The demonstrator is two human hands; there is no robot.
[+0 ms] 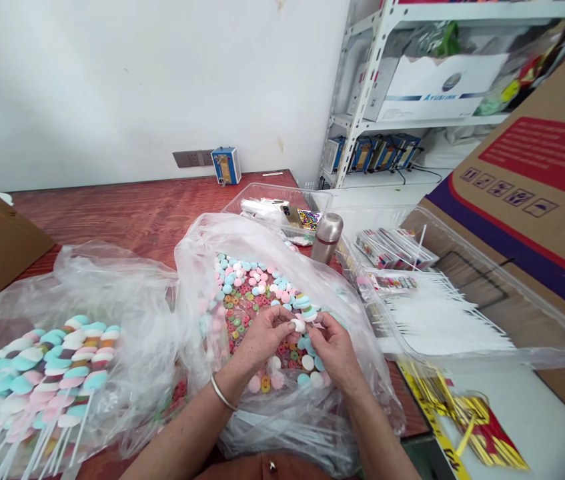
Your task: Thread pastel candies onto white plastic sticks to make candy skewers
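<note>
- Hands work together just right of the lower middle of the frame, as I see them from my end through the head camera.
- The left hand (275,328), with a pale bracelet (223,393) on its wrist, pinches a rounded white piece (298,325) between thumb and finger.
- The right hand (333,340) has its fingertips drawn in close beside that piece; I cannot tell whether they grip it or something hidden behind them.
- A striped stack (305,307) in blue, white and yellow leans just above the fingertips, right of the frame's centre; I cannot make out which hand bears it.
- Below both hands I see a clear plastic bag (212,233), spread open across the middle of the frame, with loose pastel discs (245,268) and small coloured rings (237,327) in it.
- At the lower left of the frame, stacked pastel sticks (57,367) lie in a heap on more clear plastic, their white ends toward the bottom edge.
- On the right side of the frame, a clear tray (462,360) holds many white sticks (442,317) and some printed packs (395,248).
- A metal flask (327,239) stands upright just beyond the bag, near a second clear tray (242,200) of small goods.
- I have a cardboard box (527,153) filling the upper right of the frame, with white shelving (369,73) behind it.
</note>
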